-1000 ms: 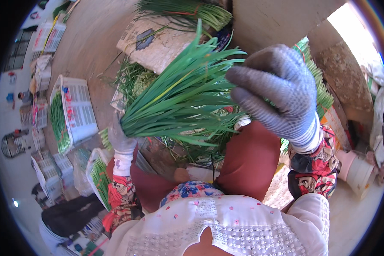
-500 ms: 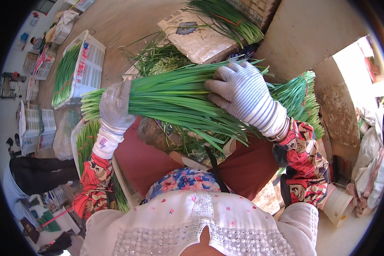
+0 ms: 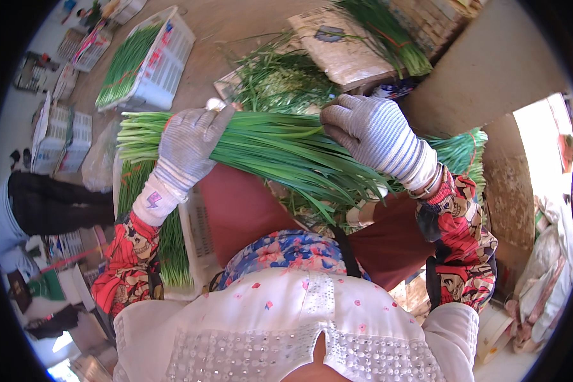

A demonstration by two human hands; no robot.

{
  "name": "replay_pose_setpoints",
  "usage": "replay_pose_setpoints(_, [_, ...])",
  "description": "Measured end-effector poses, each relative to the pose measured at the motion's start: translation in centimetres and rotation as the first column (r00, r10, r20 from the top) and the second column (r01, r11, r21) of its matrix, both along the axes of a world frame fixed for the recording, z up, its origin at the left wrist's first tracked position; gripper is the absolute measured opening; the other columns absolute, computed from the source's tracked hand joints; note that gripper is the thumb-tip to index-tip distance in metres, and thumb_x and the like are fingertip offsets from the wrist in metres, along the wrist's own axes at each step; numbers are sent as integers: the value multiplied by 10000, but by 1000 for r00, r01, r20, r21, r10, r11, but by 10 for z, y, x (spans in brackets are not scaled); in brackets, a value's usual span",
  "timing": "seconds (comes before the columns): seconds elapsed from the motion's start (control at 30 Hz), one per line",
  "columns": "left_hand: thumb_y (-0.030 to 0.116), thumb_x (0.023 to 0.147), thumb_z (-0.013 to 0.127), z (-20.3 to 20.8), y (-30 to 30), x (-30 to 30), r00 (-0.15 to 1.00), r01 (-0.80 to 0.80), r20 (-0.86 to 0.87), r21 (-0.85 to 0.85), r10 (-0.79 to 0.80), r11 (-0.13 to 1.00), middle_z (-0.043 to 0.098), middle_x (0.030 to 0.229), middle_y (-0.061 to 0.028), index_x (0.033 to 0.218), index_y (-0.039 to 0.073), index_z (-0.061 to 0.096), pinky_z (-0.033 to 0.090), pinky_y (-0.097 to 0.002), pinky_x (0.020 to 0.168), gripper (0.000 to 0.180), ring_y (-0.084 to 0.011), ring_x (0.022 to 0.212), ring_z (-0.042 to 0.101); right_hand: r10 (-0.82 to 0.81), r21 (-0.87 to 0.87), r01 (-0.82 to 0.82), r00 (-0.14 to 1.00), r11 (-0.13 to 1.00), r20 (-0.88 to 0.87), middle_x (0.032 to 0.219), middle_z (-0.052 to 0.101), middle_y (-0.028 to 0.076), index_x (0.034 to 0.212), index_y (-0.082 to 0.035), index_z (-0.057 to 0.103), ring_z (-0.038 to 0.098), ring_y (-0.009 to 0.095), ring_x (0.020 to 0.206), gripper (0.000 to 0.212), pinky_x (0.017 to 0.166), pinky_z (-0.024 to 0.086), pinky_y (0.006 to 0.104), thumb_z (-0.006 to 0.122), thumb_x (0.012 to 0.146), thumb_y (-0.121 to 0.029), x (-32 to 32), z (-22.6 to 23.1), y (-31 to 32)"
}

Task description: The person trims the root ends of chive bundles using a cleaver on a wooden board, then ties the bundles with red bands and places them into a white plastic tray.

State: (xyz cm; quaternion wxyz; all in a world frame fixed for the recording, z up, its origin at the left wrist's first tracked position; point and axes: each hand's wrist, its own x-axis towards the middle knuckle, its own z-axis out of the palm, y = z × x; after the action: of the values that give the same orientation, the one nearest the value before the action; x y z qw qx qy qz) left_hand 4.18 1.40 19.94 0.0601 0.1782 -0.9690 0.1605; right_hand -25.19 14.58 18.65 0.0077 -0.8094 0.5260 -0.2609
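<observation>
The gloved left hand (image 3: 188,143) is wrapped around the bunch of garlic chives (image 3: 267,137) near its pale stem ends; the gloved right hand (image 3: 375,130) has its fingers curled over the leaves, so the bunch spans the gap between them. It should be light, limp and easily bruised at the leafy end, perhaps slippery if damp; the firmer stems by the left hand look the safer hold. A purple lightning-bolt motif (image 3: 153,200) marks that glove's cuff. Beyond the hands lie loose greens (image 3: 286,79); past the left, a white crate (image 3: 172,67) bears red marks too small to read; past the right, a beige board (image 3: 344,57) shows a dark emblem (image 3: 329,34).
</observation>
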Motion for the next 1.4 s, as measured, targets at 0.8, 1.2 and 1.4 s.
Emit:
replay_pose_setpoints(0.8, [239, 804, 594, -119, 2, 112, 951, -52, -309, -75, 26, 996, 491, 1369, -60, 1209, 326, 598, 455, -448, 944, 414, -275, 1175, 508, 179, 337, -144, 981, 931, -77, 879, 712, 107, 1048, -129, 709, 697, 270, 792, 208, 743, 549, 350, 668, 881, -247, 77, 14, -158])
replay_pose_setpoints(1.2, [203, 852, 517, -114, 17, 96, 992, 126, -20, 44, -126, 991, 535, 1368, -75, 1138, 169, 635, 341, -409, 1103, 311, -239, 1261, 498, 240, 244, -154, 896, 957, -374, 976, 678, 116, 1126, 19, 647, 637, 166, 862, 262, 792, 499, 293, 633, 907, -124, 58, 81, -241])
replay_pose_setpoints(1.4, [220, 887, 492, -118, 29, 97, 997, 48, 57, 74, -52, 996, 538, 1356, -122, 1175, 142, 611, 361, -417, 1077, 321, -266, 1233, 513, 106, -15, -114, 961, 993, -257, 839, 615, 65, 1094, 16, 661, 547, 116, 725, 283, 668, 423, 261, 637, 890, -180, 57, 135, -228])
